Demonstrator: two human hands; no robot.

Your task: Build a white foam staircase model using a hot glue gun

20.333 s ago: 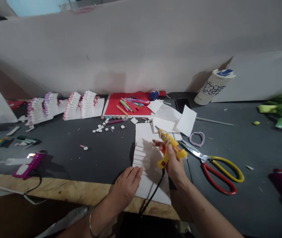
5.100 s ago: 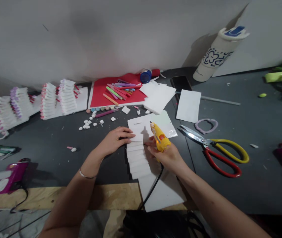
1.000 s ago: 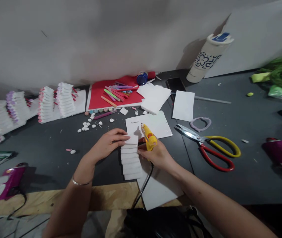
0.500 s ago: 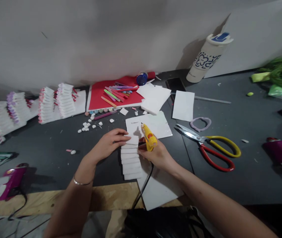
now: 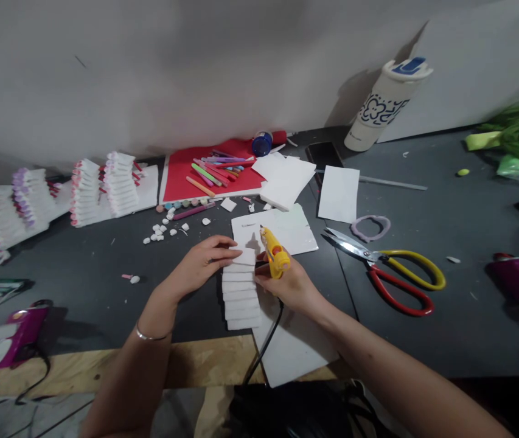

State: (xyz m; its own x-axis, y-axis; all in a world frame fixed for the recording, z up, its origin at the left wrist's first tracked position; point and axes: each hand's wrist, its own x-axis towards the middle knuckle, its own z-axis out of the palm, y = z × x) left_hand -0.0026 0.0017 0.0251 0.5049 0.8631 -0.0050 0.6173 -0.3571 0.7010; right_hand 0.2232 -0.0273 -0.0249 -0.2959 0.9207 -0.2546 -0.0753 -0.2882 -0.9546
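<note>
My right hand (image 5: 289, 283) is wrapped round a yellow glue gun (image 5: 276, 254), its nozzle pointing away from me over a white board (image 5: 298, 234). A black cord runs from the gun toward the table's front edge. Left of it lies an overlapping, stepped row of white rectangular pieces (image 5: 242, 304). The fingertips and thumb of my left hand (image 5: 199, 261) grip the left edge of the farthest white piece (image 5: 244, 257). Another white sheet (image 5: 296, 347) lies partly under my right forearm.
Large scissors (image 5: 378, 261) with red and yellow handles lie at right, below a lilac ring (image 5: 370, 228). A tall tumbler (image 5: 380, 109) stands behind. Markers (image 5: 218, 170) lie on red material. Small white lumps (image 5: 159, 231) and finished-looking fan rows (image 5: 88, 194) are at left.
Both hands and the glue gun keep almost the same place. The left fingertips have shifted very slightly on the farthest white piece, and the view has moved a little.
</note>
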